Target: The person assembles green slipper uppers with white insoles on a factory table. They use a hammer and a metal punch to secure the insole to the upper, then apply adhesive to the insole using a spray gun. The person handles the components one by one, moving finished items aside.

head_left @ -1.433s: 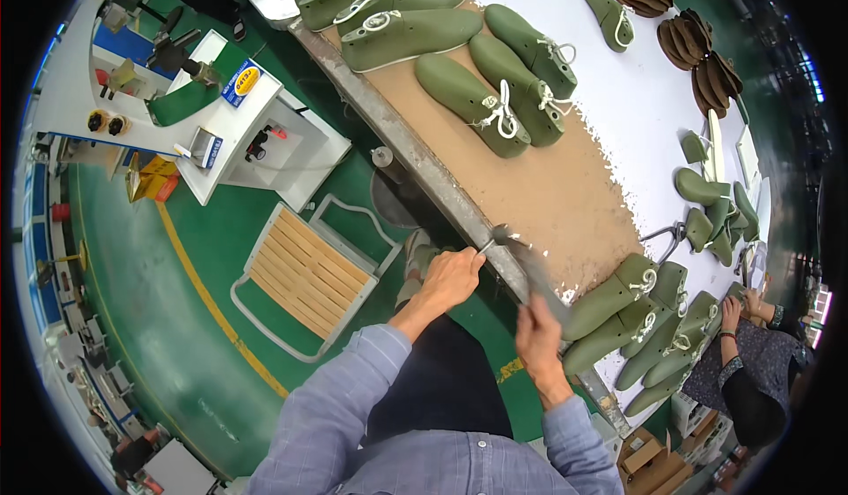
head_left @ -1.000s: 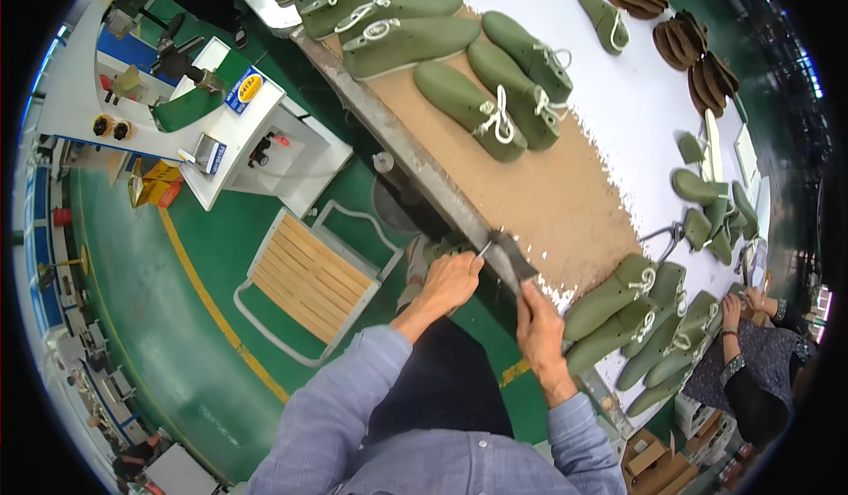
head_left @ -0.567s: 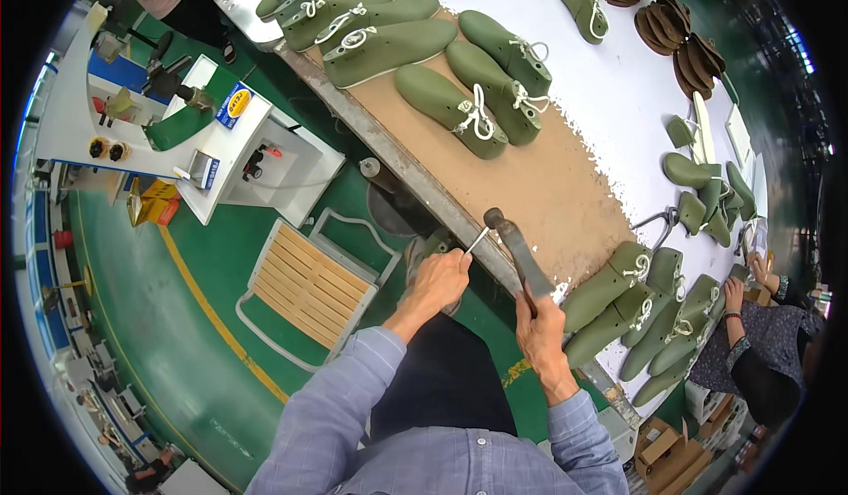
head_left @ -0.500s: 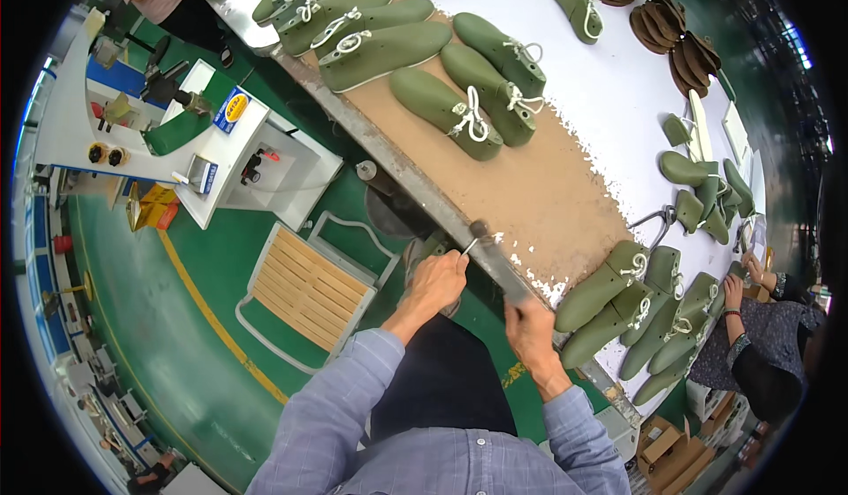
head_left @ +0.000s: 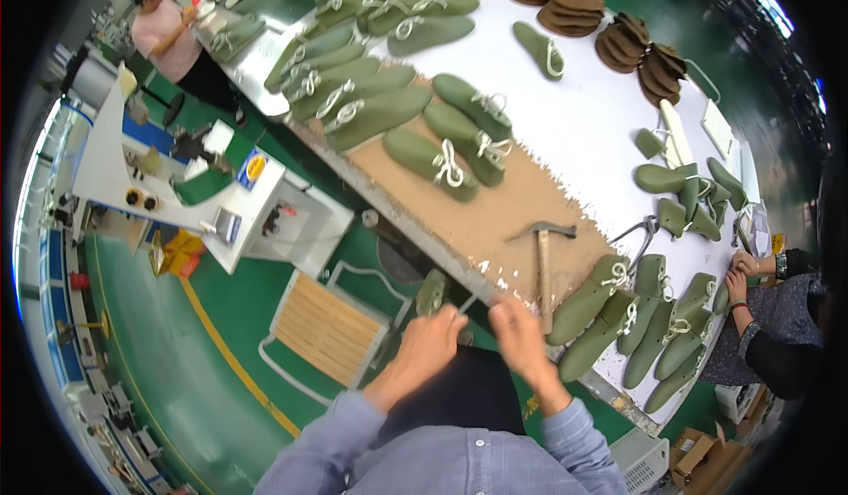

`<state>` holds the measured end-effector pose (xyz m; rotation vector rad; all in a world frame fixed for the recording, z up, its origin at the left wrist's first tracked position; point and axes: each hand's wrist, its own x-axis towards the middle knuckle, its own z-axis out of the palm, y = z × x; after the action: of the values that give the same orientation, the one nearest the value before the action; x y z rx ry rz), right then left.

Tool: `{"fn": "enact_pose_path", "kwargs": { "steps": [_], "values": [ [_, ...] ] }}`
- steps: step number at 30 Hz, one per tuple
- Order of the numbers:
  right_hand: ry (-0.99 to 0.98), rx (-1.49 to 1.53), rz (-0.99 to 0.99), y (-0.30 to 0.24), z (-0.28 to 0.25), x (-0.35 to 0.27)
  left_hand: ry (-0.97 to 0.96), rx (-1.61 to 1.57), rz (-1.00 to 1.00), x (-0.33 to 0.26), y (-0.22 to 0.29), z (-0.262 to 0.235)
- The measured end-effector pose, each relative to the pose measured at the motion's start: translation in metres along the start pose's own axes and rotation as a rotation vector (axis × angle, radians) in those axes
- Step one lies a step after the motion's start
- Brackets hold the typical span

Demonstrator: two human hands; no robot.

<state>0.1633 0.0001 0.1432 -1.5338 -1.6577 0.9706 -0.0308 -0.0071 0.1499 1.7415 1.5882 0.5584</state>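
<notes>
My left hand (head_left: 425,350) is closed, fingers curled, in front of my body below the bench edge. A short pale metal-looking strip (head_left: 468,305) shows by its fingertips; whether it is gripped I cannot make out. Just beyond it stands a green shoe last (head_left: 432,292), partly hidden by the hand. My right hand (head_left: 523,340) is curled and slightly blurred near the bench edge, its contents hidden. A hammer (head_left: 543,274) with a wooden handle and dark curved head lies on the bench beyond the right hand, its handle end beside several green lasts (head_left: 600,336).
The bench (head_left: 415,221) has a brown board and white surface bearing several green lasts with white cords (head_left: 380,115). Pincers (head_left: 647,227) lie at right, brown stacked pieces (head_left: 570,11) far back. A slatted chair (head_left: 329,329) stands left. Another person (head_left: 764,336) works at right.
The hammer, earlier blurred between my hands, is out of them and lies on the bench. The view has shifted, showing more of the bench's far end and a person there.
</notes>
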Motion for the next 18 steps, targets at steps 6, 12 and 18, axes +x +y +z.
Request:
{"fn": "enact_pose_path", "kwargs": {
  "steps": [6,12,18],
  "values": [
    [-0.03,0.306,-0.371,-0.145,-0.042,0.052,0.174,-0.15,0.336,0.014,0.106,-0.098],
    [0.381,0.325,-0.555,-0.195,-0.128,0.105,-0.178,-0.252,0.623,0.089,0.139,-0.11],
    [0.577,0.812,-0.395,-0.23,-0.178,0.148,-0.162,-0.061,1.078,0.217,0.099,-0.012]
  ]
}}
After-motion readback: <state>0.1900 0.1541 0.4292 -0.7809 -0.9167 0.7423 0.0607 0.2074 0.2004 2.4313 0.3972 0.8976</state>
